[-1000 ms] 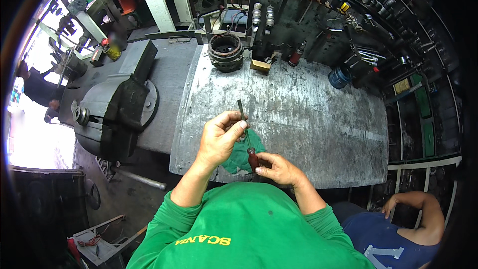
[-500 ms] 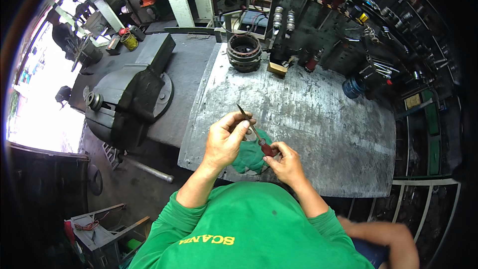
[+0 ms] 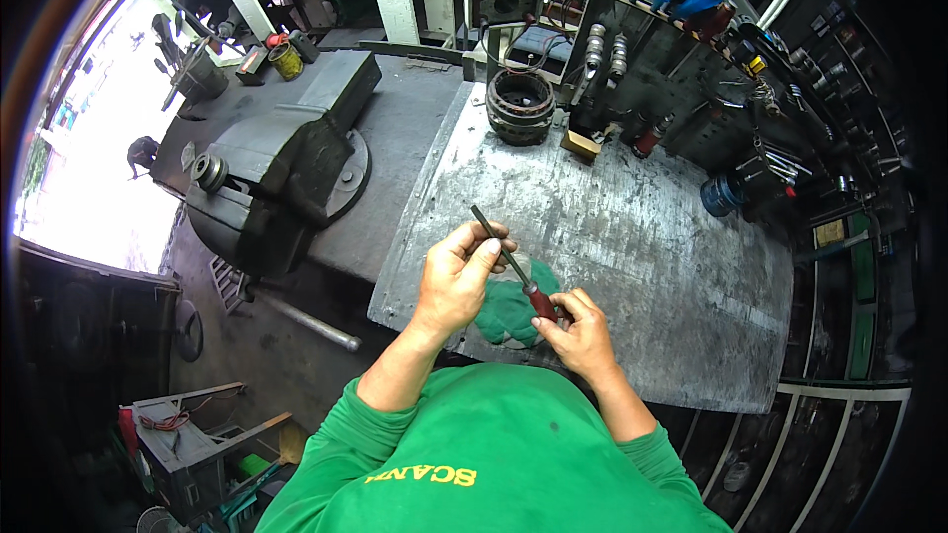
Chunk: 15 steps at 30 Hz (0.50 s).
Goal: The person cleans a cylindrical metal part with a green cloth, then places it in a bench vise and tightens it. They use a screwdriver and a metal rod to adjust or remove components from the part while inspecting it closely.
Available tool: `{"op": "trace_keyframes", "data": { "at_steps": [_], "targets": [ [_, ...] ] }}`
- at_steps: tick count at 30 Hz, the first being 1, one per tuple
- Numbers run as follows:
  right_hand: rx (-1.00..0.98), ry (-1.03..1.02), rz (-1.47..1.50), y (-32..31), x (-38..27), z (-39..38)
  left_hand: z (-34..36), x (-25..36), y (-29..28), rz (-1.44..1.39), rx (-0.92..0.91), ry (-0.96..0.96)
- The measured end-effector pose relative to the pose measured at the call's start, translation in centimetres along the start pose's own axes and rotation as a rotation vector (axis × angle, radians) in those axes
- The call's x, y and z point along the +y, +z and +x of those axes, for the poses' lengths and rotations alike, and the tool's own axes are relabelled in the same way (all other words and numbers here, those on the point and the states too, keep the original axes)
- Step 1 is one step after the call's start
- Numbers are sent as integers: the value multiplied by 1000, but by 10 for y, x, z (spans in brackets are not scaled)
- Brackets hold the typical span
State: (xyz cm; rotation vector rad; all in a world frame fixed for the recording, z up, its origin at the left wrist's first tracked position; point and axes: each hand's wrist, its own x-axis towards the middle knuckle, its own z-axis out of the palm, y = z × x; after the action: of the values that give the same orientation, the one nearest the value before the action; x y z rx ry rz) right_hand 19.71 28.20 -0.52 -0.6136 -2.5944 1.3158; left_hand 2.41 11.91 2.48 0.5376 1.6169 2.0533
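In front of me, over the near part of the metal bench top, I hold a red-handled screwdriver (image 3: pixel 538 302) with a long dark shaft. Its tip points up and away to the left. My left hand (image 3: pixel 453 277) pinches the shaft between thumb and fingers, partway below the tip. My right hand (image 3: pixel 582 338) is closed round the dark red handle. Beneath the tool a crumpled green cloth (image 3: pixel 501 315) lies on the bench, partly hidden by my hands. A pale piece beside the cloth is mostly covered by my left fingers.
A large dark vise (image 3: pixel 262 188) stands on the left bench. At the back of the metal bench top (image 3: pixel 642 266) are a round wire-wound stator (image 3: pixel 520 109), a small open box (image 3: pixel 581 145) and a blue container (image 3: pixel 722 195). Tools hang on the rack (image 3: pixel 642 49) behind.
The view has swung a little, so the bench sits farther right. The screwdriver has turned slightly in my hands, both still holding it. An arm at the lower right has left the view.
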Motion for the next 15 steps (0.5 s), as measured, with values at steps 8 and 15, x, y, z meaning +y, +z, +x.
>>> {"op": "trace_keyframes", "data": {
  "at_steps": [8,15],
  "targets": [
    [32,-34,14,11,-7,0,0,10,-11,-99,118,-94],
    [71,-13,-16,25,-9,1,4,16,-30,-105,213,-65]
  ]
}}
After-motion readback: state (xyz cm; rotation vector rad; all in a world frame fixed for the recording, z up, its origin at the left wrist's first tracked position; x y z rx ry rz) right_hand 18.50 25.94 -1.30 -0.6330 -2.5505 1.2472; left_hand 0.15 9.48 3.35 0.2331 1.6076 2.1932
